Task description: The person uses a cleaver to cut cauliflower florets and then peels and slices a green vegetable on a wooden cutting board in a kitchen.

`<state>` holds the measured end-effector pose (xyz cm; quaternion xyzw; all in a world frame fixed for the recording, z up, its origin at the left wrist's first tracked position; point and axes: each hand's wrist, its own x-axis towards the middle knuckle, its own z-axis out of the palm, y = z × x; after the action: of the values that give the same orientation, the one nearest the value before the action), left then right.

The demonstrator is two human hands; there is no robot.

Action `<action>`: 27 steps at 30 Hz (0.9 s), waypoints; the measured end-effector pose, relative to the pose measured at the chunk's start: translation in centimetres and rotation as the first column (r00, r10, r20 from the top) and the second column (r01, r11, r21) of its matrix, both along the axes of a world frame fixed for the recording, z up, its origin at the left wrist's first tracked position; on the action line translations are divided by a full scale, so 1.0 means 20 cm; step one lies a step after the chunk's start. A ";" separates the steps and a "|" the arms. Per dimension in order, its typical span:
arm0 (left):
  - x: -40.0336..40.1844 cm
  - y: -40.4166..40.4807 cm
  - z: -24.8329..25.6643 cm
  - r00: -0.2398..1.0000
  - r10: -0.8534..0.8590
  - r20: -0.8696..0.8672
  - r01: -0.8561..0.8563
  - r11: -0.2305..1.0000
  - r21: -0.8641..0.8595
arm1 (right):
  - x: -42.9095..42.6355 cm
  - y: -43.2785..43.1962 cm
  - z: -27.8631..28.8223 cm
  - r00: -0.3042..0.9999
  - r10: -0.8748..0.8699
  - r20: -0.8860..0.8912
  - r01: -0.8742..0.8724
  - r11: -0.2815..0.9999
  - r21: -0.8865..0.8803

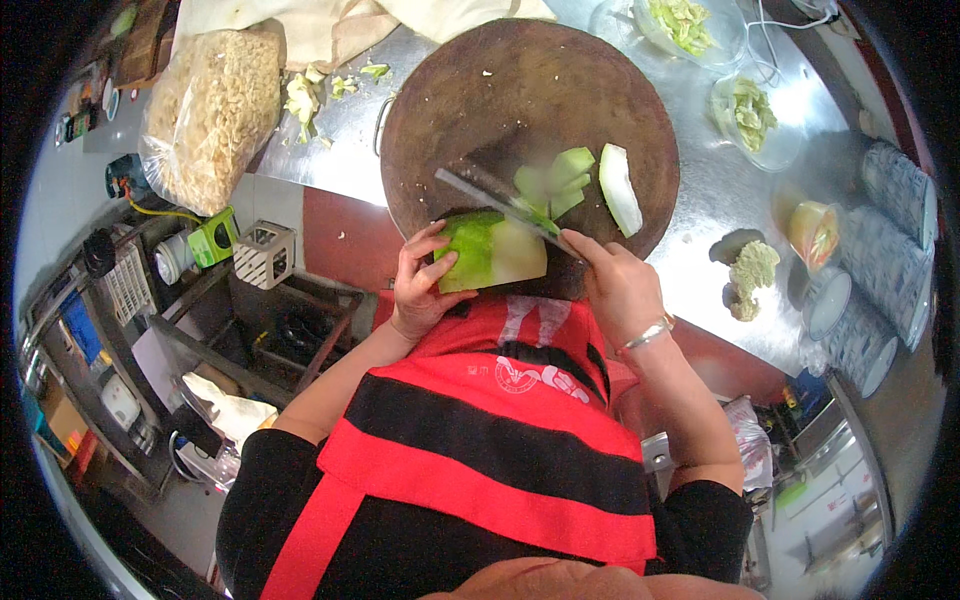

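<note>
My left hand [421, 279] steadies a chunk of green-skinned melon [517, 255], perhaps winter melon, at the near edge of a round wooden chopping block [480, 97]. The chunk's left part is bright green and its right part is pale. In my right hand [622, 283] is a kitchen knife [487, 196], its blade slanting across the chunk's upper side. My fingers hide most of the handle. Beyond the blade lie several thin green peel pieces [570, 172]. A curved whitish melon piece [621, 191] rests to their right.
A clear bag of pale, crumbly food [214, 112] sits at the left, beside leafy scraps [304, 101]. Glass bowls of chopped greens [752, 116] stand at the right. Nearer are a pale lumpy piece [752, 274], a small bagged item [814, 232] and stacked patterned bowls [885, 262].
</note>
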<state>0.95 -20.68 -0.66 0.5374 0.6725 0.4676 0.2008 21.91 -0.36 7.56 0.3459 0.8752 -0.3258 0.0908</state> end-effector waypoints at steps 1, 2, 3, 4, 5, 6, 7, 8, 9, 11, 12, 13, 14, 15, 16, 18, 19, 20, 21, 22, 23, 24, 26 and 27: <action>0.00 -0.01 -0.01 1.000 -0.002 0.001 0.002 1.000 0.008 | 0.00 0.01 0.02 0.999 -0.011 -0.032 0.010 1.000 -0.015; 0.00 -0.02 -0.02 1.000 -0.004 0.002 0.004 1.000 0.016 | -0.01 0.02 0.05 0.998 -0.022 -0.063 0.020 0.999 -0.030; 0.01 -0.02 -0.03 1.000 -0.009 0.004 0.009 1.000 0.027 | 0.00 0.02 0.08 0.995 -0.037 -0.094 0.033 0.999 -0.042; 0.01 -0.05 -0.05 1.000 0.004 -0.021 -0.003 1.000 0.009 | 0.01 0.02 0.11 0.997 0.022 -0.070 -0.024 0.999 -0.026; 0.02 -0.10 -0.08 0.999 0.016 -0.046 -0.016 1.000 -0.010 | 0.02 0.02 0.13 0.996 0.081 -0.046 -0.082 0.997 -0.012; 0.02 -0.10 -0.08 0.997 0.027 -0.073 -0.029 0.999 -0.027 | 0.03 0.02 0.15 0.990 0.140 -0.023 -0.139 0.990 0.002; 0.03 -0.09 -0.08 0.990 0.022 -0.137 -0.038 0.992 -0.118 | 0.03 0.02 0.15 0.983 0.183 -0.008 -0.183 0.983 0.011; 0.06 -0.08 -0.09 0.980 0.010 -0.200 -0.052 0.977 -0.207 | 0.03 0.02 0.16 0.974 0.226 0.007 -0.226 0.974 0.019; 0.07 -0.07 -0.08 0.965 -0.009 -0.260 -0.071 0.952 -0.296 | 0.03 0.02 0.16 0.964 0.267 0.021 -0.267 0.963 0.024; 0.07 -0.08 -0.08 0.994 0.062 -0.086 -0.081 0.965 -0.249 | 0.01 0.02 0.16 0.962 0.274 -0.007 -0.273 0.959 0.075; 0.06 -0.07 -0.09 0.966 0.002 -0.257 -0.068 0.966 -0.249 | 0.00 0.02 0.17 0.960 0.280 -0.020 -0.276 0.956 0.102; 0.05 -0.07 -0.09 0.928 -0.049 -0.370 -0.054 0.963 -0.263 | 0.00 0.02 0.17 0.957 0.289 -0.008 -0.286 0.953 0.103; 0.05 -0.06 -0.08 0.873 -0.096 -0.478 -0.044 0.961 -0.273 | -0.01 0.02 0.17 0.955 0.297 0.005 -0.296 0.950 0.105; 0.05 -0.05 -0.08 0.835 -0.134 -0.533 -0.034 0.955 -0.294 | -0.01 0.02 0.17 0.952 0.305 0.019 -0.305 0.946 0.108; 0.05 -0.05 -0.08 0.840 -0.140 -0.525 -0.029 0.953 -0.300 | -0.02 0.03 0.18 0.950 0.311 0.030 -0.312 0.943 0.114; 0.05 -0.05 -0.10 0.888 -0.119 -0.444 -0.023 0.954 -0.300 | -0.05 0.03 0.18 0.945 0.324 0.053 -0.328 0.936 0.126; 0.05 -0.07 -0.12 0.938 -0.089 -0.334 -0.018 0.952 -0.304 | -0.06 0.03 0.18 0.943 0.327 0.062 -0.332 0.934 0.130; 0.06 -0.08 -0.14 0.974 -0.053 -0.219 -0.017 0.952 -0.304 | -0.06 0.03 0.18 0.941 0.330 0.071 -0.337 0.932 0.135; 0.07 -0.12 -0.16 0.998 -0.013 -0.063 -0.008 0.949 -0.315 | -0.07 0.04 0.18 0.940 0.332 0.080 -0.340 0.930 0.138; 0.09 -0.15 -0.19 0.996 0.051 0.075 -0.023 0.941 -0.338 | -0.08 0.04 0.17 0.943 0.326 0.070 -0.333 0.935 0.125; 0.11 -0.18 -0.21 0.970 0.125 0.208 -0.044 0.933 -0.356 | -0.08 0.04 0.17 0.945 0.321 0.060 -0.326 0.939 0.111; 0.13 -0.19 -0.23 0.923 0.222 0.315 -0.086 0.915 -0.393 | -0.09 0.05 0.16 0.947 0.316 0.049 -0.319 0.943 0.098; 0.14 -0.23 -0.28 0.865 0.305 0.398 -0.119 0.896 -0.428 | -0.12 0.05 0.16 0.945 0.315 0.083 -0.321 0.945 0.059; 0.12 -0.23 -0.27 0.876 0.292 0.383 -0.116 0.900 -0.421 | -0.13 0.05 0.16 0.944 0.314 0.099 -0.319 0.947 0.042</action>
<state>3.44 -25.31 -6.05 0.2933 0.7423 0.4535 0.3965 19.25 0.65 10.81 0.2176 0.9233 -0.2658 0.1719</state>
